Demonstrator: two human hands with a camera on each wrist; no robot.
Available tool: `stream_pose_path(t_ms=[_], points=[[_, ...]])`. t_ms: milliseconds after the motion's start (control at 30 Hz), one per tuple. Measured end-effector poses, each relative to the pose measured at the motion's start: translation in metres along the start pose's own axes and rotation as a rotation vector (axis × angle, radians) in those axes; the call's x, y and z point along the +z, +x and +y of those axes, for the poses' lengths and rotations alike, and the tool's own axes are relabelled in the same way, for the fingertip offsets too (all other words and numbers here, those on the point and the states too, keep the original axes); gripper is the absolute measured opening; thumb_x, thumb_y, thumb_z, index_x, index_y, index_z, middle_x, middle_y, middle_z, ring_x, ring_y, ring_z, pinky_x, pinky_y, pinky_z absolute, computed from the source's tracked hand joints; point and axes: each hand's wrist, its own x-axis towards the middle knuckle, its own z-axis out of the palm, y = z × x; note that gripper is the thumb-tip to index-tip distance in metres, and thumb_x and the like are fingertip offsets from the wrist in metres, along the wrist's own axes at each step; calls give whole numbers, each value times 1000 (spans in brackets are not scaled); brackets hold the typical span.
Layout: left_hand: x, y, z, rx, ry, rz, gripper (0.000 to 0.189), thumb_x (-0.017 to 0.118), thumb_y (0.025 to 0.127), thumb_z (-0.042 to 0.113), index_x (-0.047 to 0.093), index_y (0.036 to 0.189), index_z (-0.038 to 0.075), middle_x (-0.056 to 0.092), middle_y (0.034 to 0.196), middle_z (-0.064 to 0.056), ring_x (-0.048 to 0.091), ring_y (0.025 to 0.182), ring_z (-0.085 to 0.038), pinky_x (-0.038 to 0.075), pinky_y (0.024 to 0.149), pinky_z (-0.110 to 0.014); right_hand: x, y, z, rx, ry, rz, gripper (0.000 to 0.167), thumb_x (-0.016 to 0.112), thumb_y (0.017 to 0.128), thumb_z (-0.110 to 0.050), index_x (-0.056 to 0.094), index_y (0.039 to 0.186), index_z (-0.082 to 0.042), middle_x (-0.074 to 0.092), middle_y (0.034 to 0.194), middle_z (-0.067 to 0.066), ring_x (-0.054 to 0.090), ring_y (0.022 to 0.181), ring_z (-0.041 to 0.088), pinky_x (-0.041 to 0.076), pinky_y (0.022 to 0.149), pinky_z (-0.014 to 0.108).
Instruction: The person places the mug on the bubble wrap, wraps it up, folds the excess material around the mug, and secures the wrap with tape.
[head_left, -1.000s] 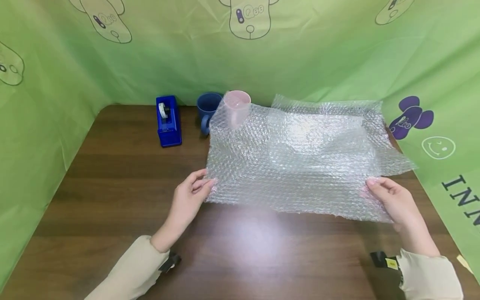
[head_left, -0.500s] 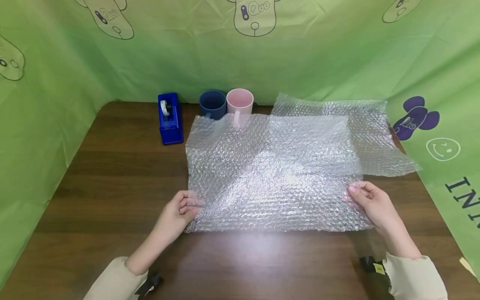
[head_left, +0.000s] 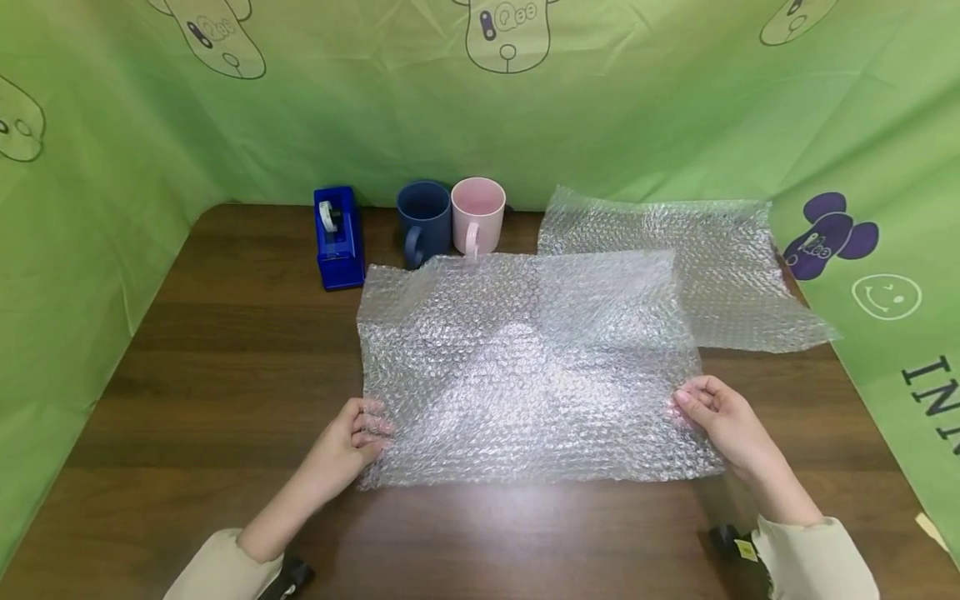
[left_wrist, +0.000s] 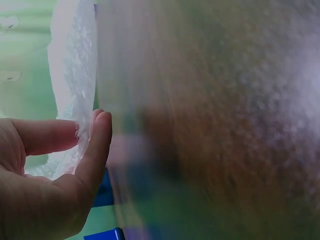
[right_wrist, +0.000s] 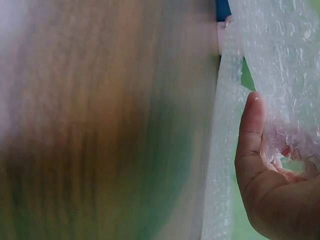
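A sheet of bubble wrap (head_left: 510,383) spreads between both hands over the middle of the table. My left hand (head_left: 347,442) pinches its left edge near the front corner; the left wrist view shows the bubble wrap (left_wrist: 75,65) between thumb and fingers. At the opposite edge my right hand (head_left: 723,421) pinches the sheet between thumb and fingers, also seen with the bubble wrap (right_wrist: 280,60) in the right wrist view. Beyond the sheet's far edge stand a dark blue mug (head_left: 424,218) and a pink mug (head_left: 478,215), side by side with handles toward me.
A second bubble wrap sheet (head_left: 738,283) lies at the back right, partly under the held one. The blue tape dispenser (head_left: 339,242) stands left of the mugs. Green printed cloth (head_left: 360,100) hangs around the brown wooden table (head_left: 225,367).
Both hands have drawn the bubble wrap toward me and to the left, lowering and flattening it. The mugs, earlier partly behind the sheet, are now uncovered.
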Motion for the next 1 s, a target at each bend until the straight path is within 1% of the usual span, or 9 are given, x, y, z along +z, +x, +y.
stream_pose_path(t_ms=[167, 267, 467, 633, 800, 867, 1000], points=[[1, -4, 4, -33, 20, -3, 46, 53, 82, -15, 38, 125, -10, 61, 110, -28, 66, 93, -29, 54, 73, -20, 0, 1, 1, 5, 26, -23, 12, 51, 97, -4, 52, 90, -14, 61, 74, -17, 54, 67, -5, 44, 58, 12], [2, -6, 7, -47, 35, 2, 48, 54, 82, -15, 38, 126, -9, 61, 111, -28, 66, 92, -29, 54, 73, -21, -2, 1, 1, 19, 54, -38, 12, 50, 97, -4, 51, 90, -13, 61, 74, -17, 55, 68, -5, 45, 59, 12], [4, -10, 14, -78, 73, 6, 51, 55, 84, -11, 36, 130, -8, 60, 115, -28, 65, 91, -25, 53, 70, -20, -5, 2, 1, 33, 67, -62, 8, 50, 97, -5, 50, 93, -11, 60, 76, -16, 55, 69, -4, 47, 60, 12], [4, -13, 19, -97, 70, 5, 56, 54, 82, -12, 32, 133, -10, 58, 116, -29, 64, 90, -24, 53, 69, -19, -8, 2, -1, 52, 54, -87, 5, 50, 98, -6, 48, 95, -11, 61, 76, -16, 58, 70, -4, 50, 62, 13], [3, -15, 21, -117, 63, 6, 57, 55, 81, -11, 30, 133, -10, 57, 116, -29, 64, 86, -21, 53, 67, -20, -10, 3, -2, 91, 108, -111, 5, 50, 98, -7, 49, 97, -12, 63, 78, -16, 61, 73, -4, 53, 67, 12], [2, -14, 22, -132, 62, 7, 58, 55, 82, -10, 30, 134, -10, 56, 117, -29, 63, 86, -20, 52, 67, -20, -11, 4, -3, 111, 109, -113, 5, 50, 98, -7, 50, 97, -12, 63, 79, -16, 61, 74, -4, 53, 68, 11], [0, -14, 23, -161, 70, 6, 59, 56, 82, -6, 30, 136, -9, 55, 118, -28, 61, 85, -18, 52, 66, -21, -11, 3, -5, 133, 69, -124, 5, 49, 99, -9, 51, 98, -13, 64, 79, -17, 62, 75, -5, 53, 68, 12]])
